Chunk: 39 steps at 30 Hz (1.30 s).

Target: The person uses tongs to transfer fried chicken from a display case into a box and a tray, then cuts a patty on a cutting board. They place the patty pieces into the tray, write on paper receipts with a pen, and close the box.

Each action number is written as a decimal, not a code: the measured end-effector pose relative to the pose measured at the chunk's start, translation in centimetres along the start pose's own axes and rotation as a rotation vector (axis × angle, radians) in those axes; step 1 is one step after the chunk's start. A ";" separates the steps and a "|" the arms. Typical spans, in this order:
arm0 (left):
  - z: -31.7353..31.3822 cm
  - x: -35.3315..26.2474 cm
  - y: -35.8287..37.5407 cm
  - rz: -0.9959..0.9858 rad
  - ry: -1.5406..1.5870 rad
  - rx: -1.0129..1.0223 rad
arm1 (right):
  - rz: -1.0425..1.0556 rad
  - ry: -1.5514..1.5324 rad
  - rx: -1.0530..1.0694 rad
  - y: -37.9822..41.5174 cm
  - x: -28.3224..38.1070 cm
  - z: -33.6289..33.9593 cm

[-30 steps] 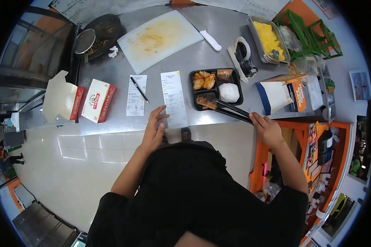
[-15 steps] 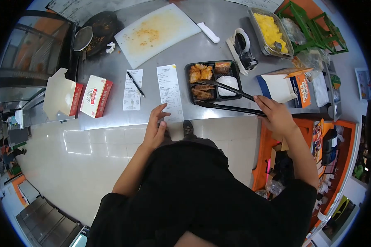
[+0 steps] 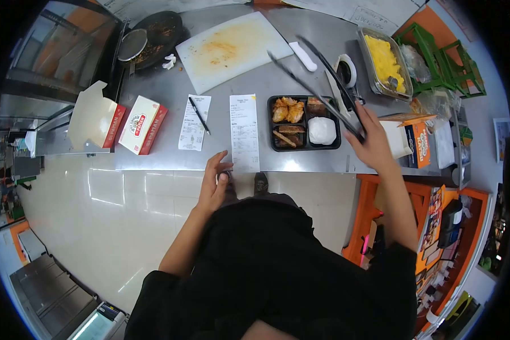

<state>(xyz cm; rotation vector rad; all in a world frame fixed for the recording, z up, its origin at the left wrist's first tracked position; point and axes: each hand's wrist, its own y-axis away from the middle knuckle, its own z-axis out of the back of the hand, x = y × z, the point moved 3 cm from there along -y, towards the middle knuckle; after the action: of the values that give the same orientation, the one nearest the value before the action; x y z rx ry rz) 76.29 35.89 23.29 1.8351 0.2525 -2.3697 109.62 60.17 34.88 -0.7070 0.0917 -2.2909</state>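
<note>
Long black metal tongs (image 3: 317, 76) sit in the grip of the right hand (image 3: 371, 144), their two arms spread apart and slanting up over the steel counter (image 3: 170, 158) above the black compartmented meal tray (image 3: 304, 122). The tray lies near the counter's front edge and holds fried pieces, a white rice mound and brown strips. The right hand's fingers are wrapped round the tongs' hinge end. The left hand (image 3: 215, 184) rests at the counter edge, fingers loosely spread, fingertips touching the bottom of a long white receipt (image 3: 244, 132) just left of the tray. Farther left lie a second receipt with a black pen (image 3: 199, 115) and a red-and-white carton (image 3: 143, 124). A stained white cutting board (image 3: 234, 50) lies behind.
</note>
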 end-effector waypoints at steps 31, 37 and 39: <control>-0.1 -2.2 -1.7 -0.014 -0.396 0.139 | -0.636 -0.289 -0.491 10.0 -6.8 -13.0; -5.5 -2.8 -7.9 -0.101 -0.441 0.263 | -0.812 -0.515 -0.368 10.3 -6.3 -13.0; -6.8 -2.7 -8.9 -0.022 -0.384 0.221 | -0.848 -0.628 -0.418 10.4 -5.9 -13.4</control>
<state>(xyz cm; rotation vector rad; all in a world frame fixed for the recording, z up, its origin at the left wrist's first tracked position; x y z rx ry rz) 81.56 46.00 24.68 1.4109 -0.0324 -2.7939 112.66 54.66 18.09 -1.9492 -0.0398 -2.7024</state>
